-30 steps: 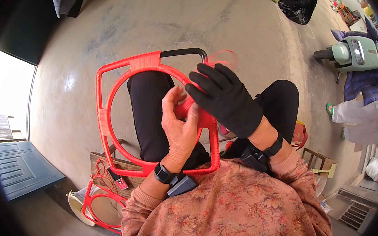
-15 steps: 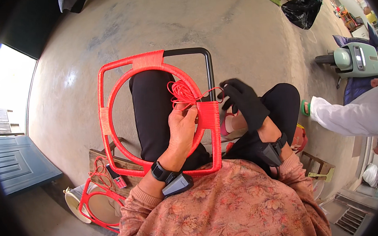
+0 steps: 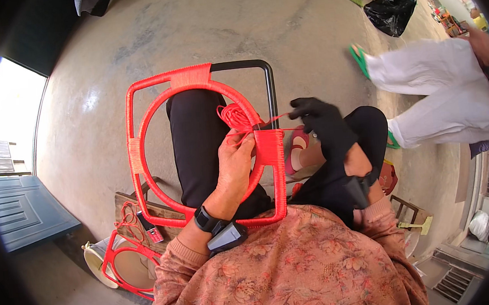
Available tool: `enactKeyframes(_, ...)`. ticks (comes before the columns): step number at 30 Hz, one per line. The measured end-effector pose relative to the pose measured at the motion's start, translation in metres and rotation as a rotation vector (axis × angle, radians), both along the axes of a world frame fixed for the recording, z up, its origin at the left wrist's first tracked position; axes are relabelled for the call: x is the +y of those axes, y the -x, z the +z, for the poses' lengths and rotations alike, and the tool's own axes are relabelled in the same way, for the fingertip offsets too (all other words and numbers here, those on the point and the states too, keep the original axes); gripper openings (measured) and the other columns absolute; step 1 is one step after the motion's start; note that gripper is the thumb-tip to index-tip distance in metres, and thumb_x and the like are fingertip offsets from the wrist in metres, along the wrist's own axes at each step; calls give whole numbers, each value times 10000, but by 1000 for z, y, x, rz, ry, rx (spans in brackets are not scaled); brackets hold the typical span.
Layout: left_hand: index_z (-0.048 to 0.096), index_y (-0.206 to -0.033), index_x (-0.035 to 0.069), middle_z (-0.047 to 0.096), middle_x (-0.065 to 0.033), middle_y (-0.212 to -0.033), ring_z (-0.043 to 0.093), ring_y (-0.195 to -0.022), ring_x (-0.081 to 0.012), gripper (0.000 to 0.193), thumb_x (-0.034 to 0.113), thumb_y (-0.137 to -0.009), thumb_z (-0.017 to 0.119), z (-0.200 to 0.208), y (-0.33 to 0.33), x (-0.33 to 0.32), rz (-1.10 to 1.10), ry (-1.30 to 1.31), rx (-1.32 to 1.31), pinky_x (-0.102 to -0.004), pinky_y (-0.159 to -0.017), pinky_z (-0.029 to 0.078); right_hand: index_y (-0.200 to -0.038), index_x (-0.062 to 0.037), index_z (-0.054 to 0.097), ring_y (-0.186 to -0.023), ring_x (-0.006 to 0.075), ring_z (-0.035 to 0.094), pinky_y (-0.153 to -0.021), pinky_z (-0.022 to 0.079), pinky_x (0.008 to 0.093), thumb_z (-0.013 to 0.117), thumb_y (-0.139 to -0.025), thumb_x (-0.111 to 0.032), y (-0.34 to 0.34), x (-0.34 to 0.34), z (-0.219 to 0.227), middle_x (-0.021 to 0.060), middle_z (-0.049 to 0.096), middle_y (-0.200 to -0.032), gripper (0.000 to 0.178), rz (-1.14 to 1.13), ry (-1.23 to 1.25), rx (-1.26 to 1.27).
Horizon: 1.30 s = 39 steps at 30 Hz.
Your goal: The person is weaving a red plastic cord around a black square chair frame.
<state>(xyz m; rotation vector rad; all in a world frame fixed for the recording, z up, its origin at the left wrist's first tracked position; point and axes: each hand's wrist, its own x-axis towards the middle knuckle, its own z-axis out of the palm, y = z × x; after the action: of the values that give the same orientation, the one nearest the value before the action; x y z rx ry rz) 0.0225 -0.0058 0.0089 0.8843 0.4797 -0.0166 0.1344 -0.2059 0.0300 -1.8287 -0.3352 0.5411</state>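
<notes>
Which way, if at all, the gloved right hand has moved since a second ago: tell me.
Yes: the right hand moved rightward, closer in view to the black plastic bag.

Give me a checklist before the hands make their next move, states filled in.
1. Left hand pinching the cord bundle beside the wrapped panel: ok.
2. Right hand gripping the red strand firmly: cannot tell, gloved fingers blurred.
3. Frame fully wrapped: not ok, black bar bare at the far right corner.
4. Bundle neatly wound: not ok, loose loops.
5. Other person clear of the frame: ok, apart.
</notes>
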Motion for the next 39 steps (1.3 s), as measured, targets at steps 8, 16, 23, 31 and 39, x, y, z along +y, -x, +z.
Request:
enactKeyframes(8,565,-1154,-1,668,-47,-982,652,-852,-133,207,86,-970,528,1,-1,9,-49,270,25,-269,-753,535,-1224,-18,622,-1112,196,612,-942,478,312,671,-805,-92,7,12,-13,118,658,-1169,428,169,-65,-235)
enactKeyframes(16,549,-1229,15,660,-54,-1050,648,-924,-127,252,91,-991,519,9,2,3,-33,174,-99,-282,-805,544,-1176,-25,509,-1008,235,584,-1124,323,505,545,-952,-255,33,-8,14,62,588,-970,323,-342,-1077,376)
enactKeyframes(23,574,-1175,21,674,-71,-1059,669,-930,-134,193,52,-994,513,15,2,0,-56,159,-129,-280,-832,560,-1208,5,503,-665,117,476,-729,432,292,526,-972,-259,20,-25,51,0,465,-803,355,-151,-1254,387)
enactKeyframes(31,583,-1076,-1,688,-59,-973,667,-865,-105,121,65,-974,582,5,3,3,-39,159,-105,-247,-785,551,-992,10,667,-859,132,624,-749,495,297,725,-837,-161,25,-3,8,81,679,-1013,238,92,143,129)
enactKeyframes(39,584,-1063,0,696,-65,-938,663,-825,-92,128,71,-961,616,1,3,0,-44,100,-110,-225,-738,543,-941,-25,566,-694,114,569,-707,512,272,598,-876,-115,26,9,34,115,674,-926,115,-43,-570,491)
